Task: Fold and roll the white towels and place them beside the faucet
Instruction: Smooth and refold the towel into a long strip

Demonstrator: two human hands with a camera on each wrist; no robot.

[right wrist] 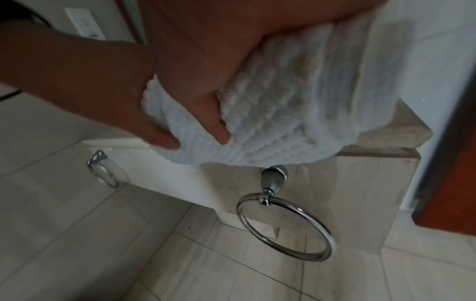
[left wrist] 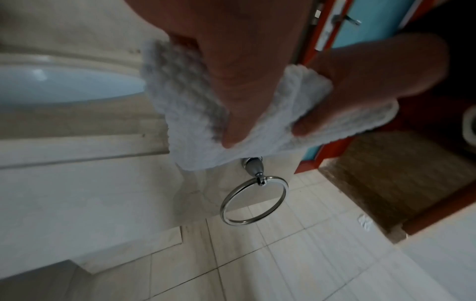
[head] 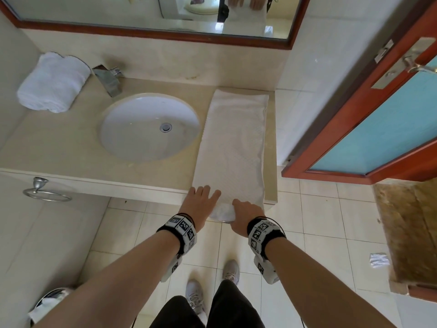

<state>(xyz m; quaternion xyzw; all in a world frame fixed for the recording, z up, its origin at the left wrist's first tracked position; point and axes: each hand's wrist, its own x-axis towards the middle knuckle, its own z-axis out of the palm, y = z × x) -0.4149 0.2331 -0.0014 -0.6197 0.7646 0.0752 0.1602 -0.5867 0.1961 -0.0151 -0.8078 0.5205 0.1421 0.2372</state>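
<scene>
The folded white towel (head: 233, 147) lies lengthwise on the tabletop (head: 59, 147) right of the sink (head: 149, 129), near end overhanging. The left hand (head: 202, 200) presses flat with fingers spread; the right hand (head: 243, 215) curls round the starting roll. Uneven hand pressure could skew the roll or drag it off the edge; the right fingertips are hidden under cloth.

White waffle-textured towel (head: 233, 147), beige countertop (head: 59, 147), white sink (head: 142, 138), seemingly turquoise-panelled red-brown door (head: 369, 129).
</scene>
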